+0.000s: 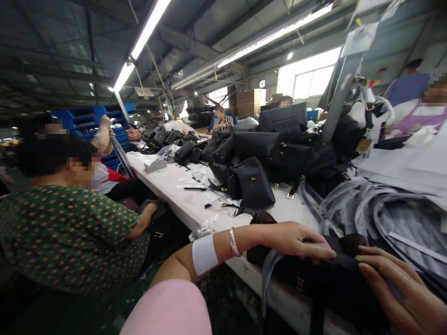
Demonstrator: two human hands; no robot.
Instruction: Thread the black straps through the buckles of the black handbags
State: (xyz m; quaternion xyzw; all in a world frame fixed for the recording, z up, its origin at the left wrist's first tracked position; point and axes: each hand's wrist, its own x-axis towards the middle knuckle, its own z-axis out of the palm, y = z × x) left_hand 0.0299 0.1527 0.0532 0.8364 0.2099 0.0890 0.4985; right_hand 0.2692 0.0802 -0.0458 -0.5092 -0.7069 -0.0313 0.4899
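My left hand (296,242) lies flat with its fingers stretched out on top of a black bag (314,279) at the near edge of the long white table (181,195). A silver bracelet and a white patch are on that forearm. My right hand (401,288) rests at the bag's right end, fingers curved and slightly apart, pressing on the black material. I cannot see anything enclosed in either hand.
Many black handbags (251,181) are piled along the table, with loose straps and small fittings. A person in a green dotted top (70,237) sits at the left holding a black bag. Other people work farther back. Grey strap bundles (384,209) lie at the right.
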